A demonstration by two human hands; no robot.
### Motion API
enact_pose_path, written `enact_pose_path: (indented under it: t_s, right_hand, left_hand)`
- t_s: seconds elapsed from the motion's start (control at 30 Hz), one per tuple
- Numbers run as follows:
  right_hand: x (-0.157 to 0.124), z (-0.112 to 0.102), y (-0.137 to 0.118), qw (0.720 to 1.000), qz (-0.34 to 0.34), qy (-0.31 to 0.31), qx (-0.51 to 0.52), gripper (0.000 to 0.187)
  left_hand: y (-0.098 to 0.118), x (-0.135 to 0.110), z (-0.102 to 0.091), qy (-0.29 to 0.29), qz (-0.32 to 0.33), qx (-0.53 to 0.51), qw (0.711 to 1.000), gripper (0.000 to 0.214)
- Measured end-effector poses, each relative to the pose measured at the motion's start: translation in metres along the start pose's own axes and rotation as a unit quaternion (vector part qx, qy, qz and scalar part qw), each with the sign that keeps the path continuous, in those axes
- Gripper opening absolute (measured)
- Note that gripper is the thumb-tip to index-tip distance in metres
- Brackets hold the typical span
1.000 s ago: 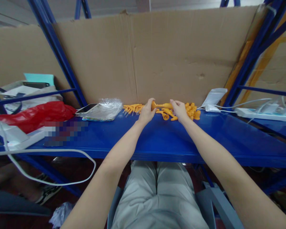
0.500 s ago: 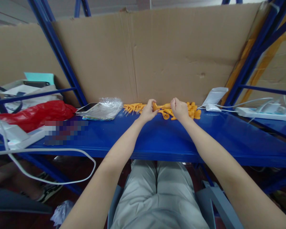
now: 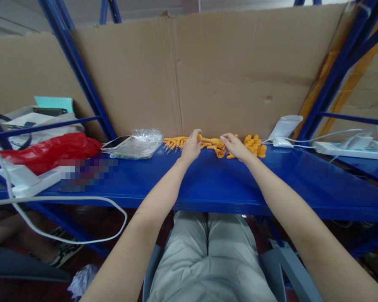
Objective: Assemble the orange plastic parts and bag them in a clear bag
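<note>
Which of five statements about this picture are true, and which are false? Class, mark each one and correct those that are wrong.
1. The left hand holds an orange part. True.
2. Both hands wear gloves. False: the left hand and the right hand are bare.
3. Cardboard stands behind the hands. True.
4. The tabletop is green. False: the tabletop is blue.
5. The red plastic lies right of the hands. False: the red plastic lies to their left.
</note>
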State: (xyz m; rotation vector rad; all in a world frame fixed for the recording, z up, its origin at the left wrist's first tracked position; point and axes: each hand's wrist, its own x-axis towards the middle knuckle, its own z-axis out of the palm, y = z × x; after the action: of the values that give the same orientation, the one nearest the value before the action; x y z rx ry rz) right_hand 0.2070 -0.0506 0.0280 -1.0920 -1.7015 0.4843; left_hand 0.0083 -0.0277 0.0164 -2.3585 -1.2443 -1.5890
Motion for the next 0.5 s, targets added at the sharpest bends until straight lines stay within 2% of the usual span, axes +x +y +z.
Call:
enact_pose_path:
  t_s: [0.07,0.13,0.33,0.5]
  right_hand:
    - [0.002,0.004,0.003,0.998,0.039,-0.017,0.047,0.025]
    - [0.003,0.005,0.004,0.997,0.040,-0.013,0.058,0.023]
    - [0.004,0.001,0.005,0.997,-0.068,0.025,-0.032,0.015]
    - [0.002,-0.007,0.001,0.986,-0.123,0.012,-0.109,0.019]
  left_hand:
    - [-0.001,0.000,-0.002,0.005,0.001,0.007,1.000,0.042]
    - [-0.001,0.000,-0.003,0.006,-0.006,0.010,1.000,0.042]
    - [0.001,0.000,-0.001,0.022,-0.012,0.009,1.000,0.042]
    - [-0.003,0.000,0.001,0.034,-0.004,0.011,0.999,0.042]
